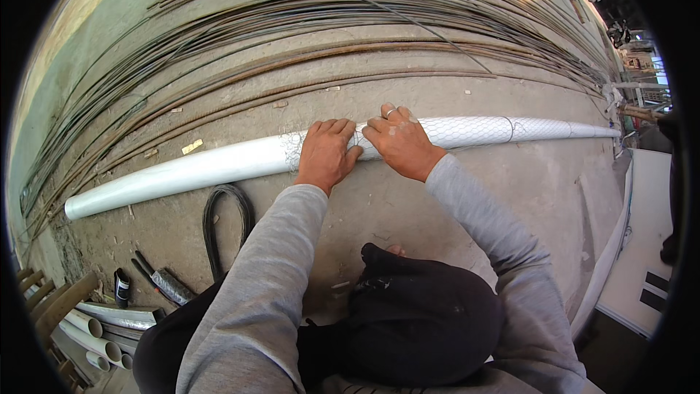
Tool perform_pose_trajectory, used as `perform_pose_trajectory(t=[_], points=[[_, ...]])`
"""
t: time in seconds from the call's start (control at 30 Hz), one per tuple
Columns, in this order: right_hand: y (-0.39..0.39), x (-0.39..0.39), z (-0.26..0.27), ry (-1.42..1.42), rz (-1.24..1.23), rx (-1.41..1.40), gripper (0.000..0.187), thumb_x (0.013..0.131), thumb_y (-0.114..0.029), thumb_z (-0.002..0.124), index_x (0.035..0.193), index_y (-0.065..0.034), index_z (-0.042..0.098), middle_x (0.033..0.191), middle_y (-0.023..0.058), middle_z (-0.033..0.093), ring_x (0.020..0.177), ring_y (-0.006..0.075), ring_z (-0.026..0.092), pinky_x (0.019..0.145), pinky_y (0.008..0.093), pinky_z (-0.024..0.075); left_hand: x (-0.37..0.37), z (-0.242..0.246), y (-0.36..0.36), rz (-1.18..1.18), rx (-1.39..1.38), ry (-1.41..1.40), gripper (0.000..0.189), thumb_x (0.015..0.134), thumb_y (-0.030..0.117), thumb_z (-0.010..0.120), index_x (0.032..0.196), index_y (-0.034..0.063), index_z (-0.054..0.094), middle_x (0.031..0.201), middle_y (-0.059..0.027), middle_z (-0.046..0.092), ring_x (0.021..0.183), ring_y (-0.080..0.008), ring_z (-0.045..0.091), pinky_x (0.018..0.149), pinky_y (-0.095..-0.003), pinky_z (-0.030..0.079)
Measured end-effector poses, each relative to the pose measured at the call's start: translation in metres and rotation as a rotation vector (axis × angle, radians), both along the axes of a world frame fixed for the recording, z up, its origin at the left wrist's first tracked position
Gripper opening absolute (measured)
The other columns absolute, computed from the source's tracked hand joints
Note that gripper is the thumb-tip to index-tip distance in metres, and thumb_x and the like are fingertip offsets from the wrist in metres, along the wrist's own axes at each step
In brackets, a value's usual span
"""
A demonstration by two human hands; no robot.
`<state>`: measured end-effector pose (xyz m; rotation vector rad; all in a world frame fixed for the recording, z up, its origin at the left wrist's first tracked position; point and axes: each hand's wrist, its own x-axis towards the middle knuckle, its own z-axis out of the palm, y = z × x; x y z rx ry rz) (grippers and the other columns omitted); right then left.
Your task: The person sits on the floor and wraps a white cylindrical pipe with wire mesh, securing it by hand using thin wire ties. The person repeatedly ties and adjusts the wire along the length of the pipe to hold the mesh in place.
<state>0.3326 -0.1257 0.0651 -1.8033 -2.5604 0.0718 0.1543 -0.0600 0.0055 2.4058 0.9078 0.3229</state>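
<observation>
A long white plastic pipe [180,178] lies across the concrete floor in front of me. Hexagonal wire mesh [465,130] is wrapped around its middle and right part, with loose wire ends by my left hand. My left hand [328,153] rests over the mesh near its left edge, fingers over the top of the pipe. Close to its right, my right hand [398,137], with a ring on one finger, presses on the mesh with bent fingers. A tie wire [511,129] circles the mesh farther right. Whether either hand grips a wire is hidden.
Many long steel rebars [306,5] lie beyond the pipe. A looped bundle of black wire [210,230] is near my left forearm. At lower left are a black-handled tool [146,273], a small black container [121,287] and several cut pipes [90,339]. A white panel [642,241] stands at right.
</observation>
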Motion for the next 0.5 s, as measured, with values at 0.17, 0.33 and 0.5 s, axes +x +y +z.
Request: perform_pose_trajectory(t=[0.17,0.33,0.5], points=[[0.011,0.007,0.008,-0.069,0.094,-0.050,0.008,0.085,-0.009,0.065,0.091,-0.0037,0.067,0.092,0.0124,0.070,0.098,0.0311,0.065,0.082,0.0466,0.0506,0.001,0.001,0.000,0.029,-0.008,-0.019,0.052,0.080,0.024,0.081,0.126,0.0051,0.070,0.132,-0.0115,0.069,0.124,-0.0260,0.061,0.109,-0.0388,0.042],[0.019,0.003,0.002,0.225,-0.285,-0.496,0.020,0.092,-0.018,0.063,0.091,0.0008,0.069,0.097,0.0200,0.073,0.090,0.0386,0.069,0.080,0.0495,0.0507,0.002,-0.002,-0.002,0.064,-0.066,-0.087,0.046,0.079,0.021,0.080,0.122,0.0071,0.073,0.130,-0.0091,0.070,0.122,-0.0238,0.063,0.109,-0.0382,0.043],[0.020,0.008,-0.006,0.826,-0.520,-0.568,0.024,0.095,-0.021,0.060,0.094,0.0016,0.068,0.093,0.0254,0.070,0.088,0.0411,0.066,0.080,0.0476,0.0501,0.005,-0.003,-0.001,0.109,-0.082,-0.092,0.038,0.079,0.021,0.082,0.115,0.0095,0.077,0.124,-0.0047,0.073,0.118,-0.0194,0.064,0.107,-0.0364,0.042]])
